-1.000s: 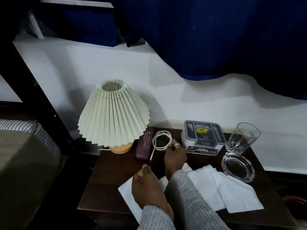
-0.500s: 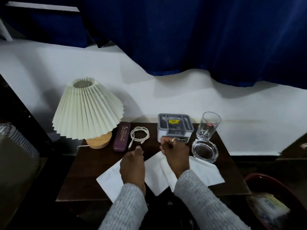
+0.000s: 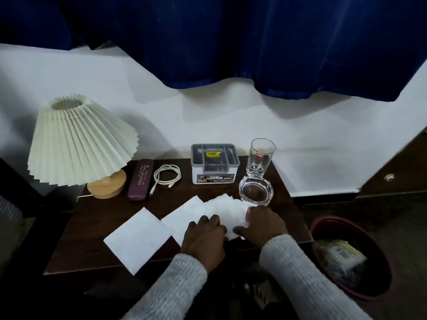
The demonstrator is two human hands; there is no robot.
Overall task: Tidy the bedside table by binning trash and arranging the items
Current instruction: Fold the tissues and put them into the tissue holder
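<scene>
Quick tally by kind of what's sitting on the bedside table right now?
Lamp: 1
Glasses case: 1
Coiled cable: 1
Organizer box: 1
Drinking glass: 1
Glass ashtray: 1
White napkins: at least 3, overlapping under both hands
Total: at least 9

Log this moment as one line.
both hands: left hand, right hand | gathering tissues | bin right of table | one tissue apart

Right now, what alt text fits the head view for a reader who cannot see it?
Two hands, left hand and right hand, gather white paper tissues on a dark wooden bedside table. Behind stand a pleated cream lamp, maroon glasses case, coiled white cable, grey organiser box, clear drinking glass and glass ashtray.
</scene>
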